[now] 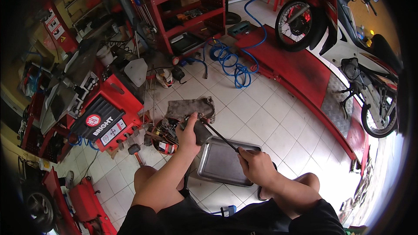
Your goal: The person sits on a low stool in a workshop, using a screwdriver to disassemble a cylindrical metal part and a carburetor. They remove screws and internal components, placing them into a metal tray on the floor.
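My left hand [188, 135] is closed around a dark, blocky metal part [203, 133], held up over the far left corner of a shallow metal tray [222, 161]. My right hand [257, 166] grips the near end of a long, thin dark tool [221, 135]; its exact kind is unclear. The tool slants up and left across the tray, its far end at the part. Whether the tip touches the part is too small to tell. The tray lies on the floor between my legs. Just beyond the part is a dirty grey cloth [185, 108].
Loose tools and parts [163, 132] lie left of the tray beside a red tyre machine [109, 117]. A motorcycle [348, 56] stands on a red lift platform [287, 61] at right. Coiled blue hose [237, 67] and a red tool cart [187, 13] are at the back.
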The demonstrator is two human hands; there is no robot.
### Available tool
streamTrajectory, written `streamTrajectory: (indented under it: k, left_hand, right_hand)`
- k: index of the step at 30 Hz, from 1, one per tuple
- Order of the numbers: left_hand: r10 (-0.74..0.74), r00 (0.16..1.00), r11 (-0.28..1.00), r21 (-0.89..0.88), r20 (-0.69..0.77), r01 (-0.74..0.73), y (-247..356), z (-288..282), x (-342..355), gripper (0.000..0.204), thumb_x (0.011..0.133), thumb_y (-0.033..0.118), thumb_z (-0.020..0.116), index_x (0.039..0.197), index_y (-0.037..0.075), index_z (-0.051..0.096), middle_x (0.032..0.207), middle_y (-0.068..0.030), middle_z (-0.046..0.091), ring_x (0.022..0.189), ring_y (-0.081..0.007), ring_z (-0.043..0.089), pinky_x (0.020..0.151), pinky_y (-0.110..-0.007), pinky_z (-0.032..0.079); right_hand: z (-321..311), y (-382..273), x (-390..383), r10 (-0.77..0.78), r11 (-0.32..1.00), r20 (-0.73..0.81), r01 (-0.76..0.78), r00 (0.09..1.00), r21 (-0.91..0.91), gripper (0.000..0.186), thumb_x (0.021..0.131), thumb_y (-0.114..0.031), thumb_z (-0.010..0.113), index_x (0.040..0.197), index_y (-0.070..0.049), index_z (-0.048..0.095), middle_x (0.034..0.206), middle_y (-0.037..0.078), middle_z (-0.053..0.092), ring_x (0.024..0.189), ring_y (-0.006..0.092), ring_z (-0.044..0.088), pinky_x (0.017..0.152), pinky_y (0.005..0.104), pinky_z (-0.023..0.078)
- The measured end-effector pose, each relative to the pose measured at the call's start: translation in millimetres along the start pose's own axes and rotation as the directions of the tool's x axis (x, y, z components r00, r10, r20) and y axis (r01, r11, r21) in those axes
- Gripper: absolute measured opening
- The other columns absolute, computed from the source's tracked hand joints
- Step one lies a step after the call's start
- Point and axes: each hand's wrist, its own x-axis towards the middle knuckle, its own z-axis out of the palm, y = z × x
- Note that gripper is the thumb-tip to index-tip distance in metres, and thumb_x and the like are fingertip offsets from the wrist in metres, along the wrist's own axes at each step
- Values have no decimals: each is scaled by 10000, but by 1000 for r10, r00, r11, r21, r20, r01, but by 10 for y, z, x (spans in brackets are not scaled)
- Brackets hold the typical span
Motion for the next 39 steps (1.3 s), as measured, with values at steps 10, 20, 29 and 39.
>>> streamTrajectory:
  k: [10,20,29,39]
  left_hand:
    - [-240,971,969,60,-21,241,-136,-129,240,294,909,236,705,1100,35,609,998,-145,708,910,-295,706,791,-378,585]
    - [-209,965,965,195,158,177,-63,-120,51,301,934,264,681,1091,13,623,1015,-135,694,931,-293,700,799,-361,574]
    - [0,997,982,189,83,-16,-213,-35,2,251,927,160,710,1074,-26,627,1010,-146,689,872,-306,715,739,-347,574]
    - [-11,977,979,203,214,-33,-148,20,-40,224,929,154,713,1065,-19,672,931,-129,708,844,-249,721,769,-349,575]
  right_hand:
    - [169,204,56,85,233,658,-657,748,717,314,1081,-205,463,1220,38,605,771,55,557,654,163,587,573,317,495]
    - [225,139,56,0,-132,779,-772,627,622,313,1090,-281,478,1100,19,570,708,53,479,516,148,456,472,291,388]
    - [376,234,124,312,650,400,-501,862,572,239,1010,-129,559,904,51,675,628,91,610,553,165,551,543,337,448]
    - [341,320,101,139,433,554,-553,821,711,287,1036,-178,549,1102,66,686,913,124,720,687,170,641,651,333,523]
